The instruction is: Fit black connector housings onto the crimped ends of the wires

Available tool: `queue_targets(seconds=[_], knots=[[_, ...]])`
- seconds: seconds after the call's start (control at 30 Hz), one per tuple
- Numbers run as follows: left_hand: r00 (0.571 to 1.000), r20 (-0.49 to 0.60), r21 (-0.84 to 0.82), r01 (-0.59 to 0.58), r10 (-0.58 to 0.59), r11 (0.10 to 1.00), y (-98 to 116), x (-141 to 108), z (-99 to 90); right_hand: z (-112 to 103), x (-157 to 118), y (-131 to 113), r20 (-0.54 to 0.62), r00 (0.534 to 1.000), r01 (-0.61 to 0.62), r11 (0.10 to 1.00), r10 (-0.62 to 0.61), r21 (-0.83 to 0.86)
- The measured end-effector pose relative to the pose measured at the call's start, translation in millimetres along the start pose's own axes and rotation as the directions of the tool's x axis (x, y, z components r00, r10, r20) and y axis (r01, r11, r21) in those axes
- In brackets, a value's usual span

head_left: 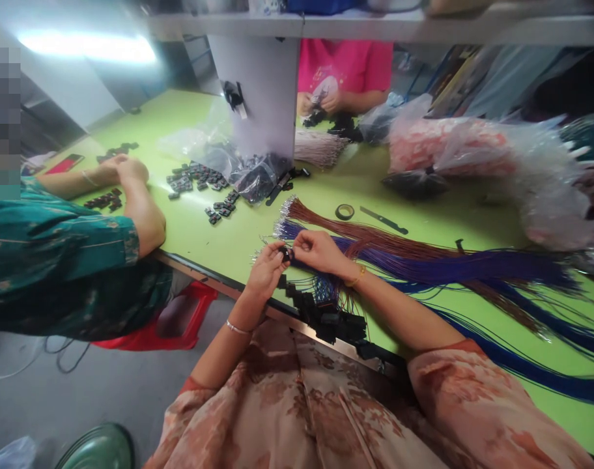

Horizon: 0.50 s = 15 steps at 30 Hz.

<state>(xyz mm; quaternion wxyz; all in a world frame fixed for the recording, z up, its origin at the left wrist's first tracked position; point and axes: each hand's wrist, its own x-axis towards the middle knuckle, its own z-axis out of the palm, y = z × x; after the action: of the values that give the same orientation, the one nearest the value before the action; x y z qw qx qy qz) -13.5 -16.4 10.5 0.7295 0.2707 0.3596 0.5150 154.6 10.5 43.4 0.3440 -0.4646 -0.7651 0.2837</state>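
Observation:
My left hand [265, 270] is closed, with a small black connector housing [284, 253] between thumb and fingertips. Close beside it on the right, the fingers of my right hand [321, 251] are pinched together; what they hold is too small to make out. Below both hands, a cluster of black connectors [326, 319] on thin wires hangs over the table's front edge. Bundles of brown wires [316, 218] and blue-violet wires [399, 260] run right from my hands, their silvery tips [280, 225] just beyond my fingers. Dark blue wires [522, 365] lie nearer my right arm.
Beyond the wires are a roll of black tape [344, 212] and a knife-like tool [383, 220]. Loose black connectors [197, 179] lie at left beside a plastic bag [255, 182]. A co-worker's forearms [143, 208] rest on the green table. Another person [346, 68] works opposite, near pink-filled bags [448, 146].

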Motion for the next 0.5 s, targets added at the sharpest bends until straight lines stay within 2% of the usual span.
queue_targets(seconds=[0.27,0.5], knots=[[0.999,0.030,-0.021,0.011,-0.011,1.000,-2.9,3.3,-1.9,1.7,-10.8,-2.6,0.001,0.998,0.060,0.990,-0.060,-0.128],[1.000,0.012,-0.006,0.015,-0.014,1.000,-1.0,2.3,-0.8,2.6,-12.5,-2.5,0.017,0.994,0.113,0.975,-0.112,-0.190]])
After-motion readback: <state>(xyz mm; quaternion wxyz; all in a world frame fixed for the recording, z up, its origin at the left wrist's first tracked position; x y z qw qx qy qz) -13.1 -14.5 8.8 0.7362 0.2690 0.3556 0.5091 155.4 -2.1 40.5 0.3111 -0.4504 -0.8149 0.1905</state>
